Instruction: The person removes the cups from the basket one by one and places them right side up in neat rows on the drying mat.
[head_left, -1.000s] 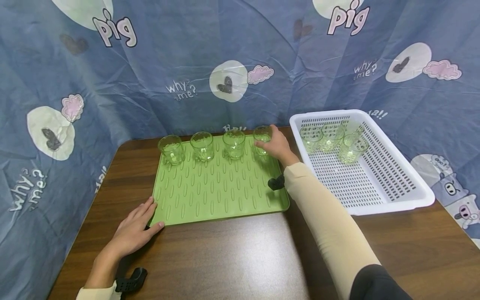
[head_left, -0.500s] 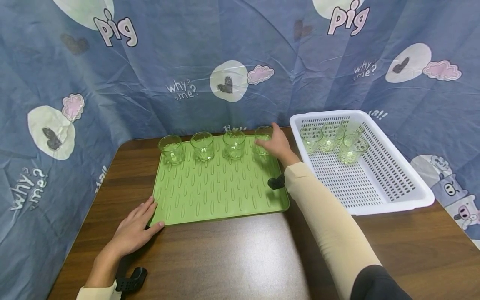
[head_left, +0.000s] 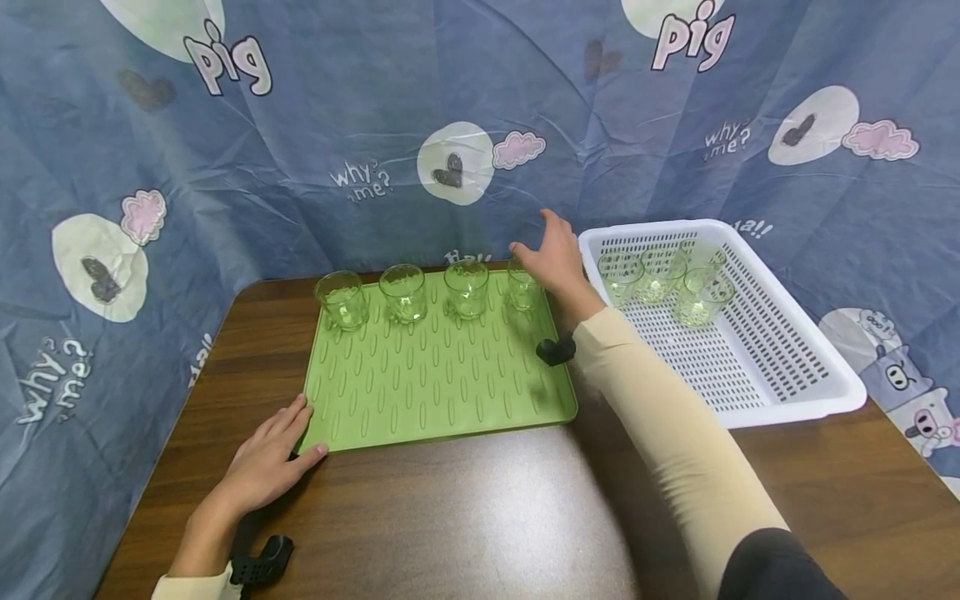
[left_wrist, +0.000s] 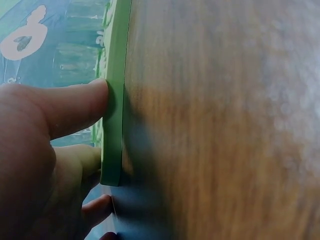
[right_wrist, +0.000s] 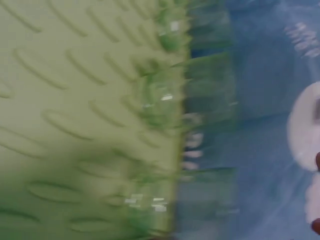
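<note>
Several clear, green-tinted glasses stand upright in a row along the back edge of a green ridged mat [head_left: 442, 375]. My right hand [head_left: 558, 254] is raised over the rightmost glass [head_left: 522, 290], thumb and fingers spread apart and holding nothing; it hides part of that glass's rim. The right wrist view is blurred and shows a glass [right_wrist: 150, 205] at the mat's edge, with fingertips barely in frame at the right. My left hand [head_left: 262, 467] rests at the mat's front left corner. In the left wrist view its thumb [left_wrist: 80, 105] touches the mat's edge.
A white perforated basket [head_left: 795, 408] stands right of the mat, with several similar glasses [head_left: 701, 300] grouped toward its back. A brown wooden table [head_left: 450, 517] lies beneath everything. Behind it hangs a blue printed cloth [head_left: 300, 125].
My right hand has let go of the rightmost glass and lifted up from it, its fingers spreading wider. The glass stays on the mat. The left hand has not moved.
</note>
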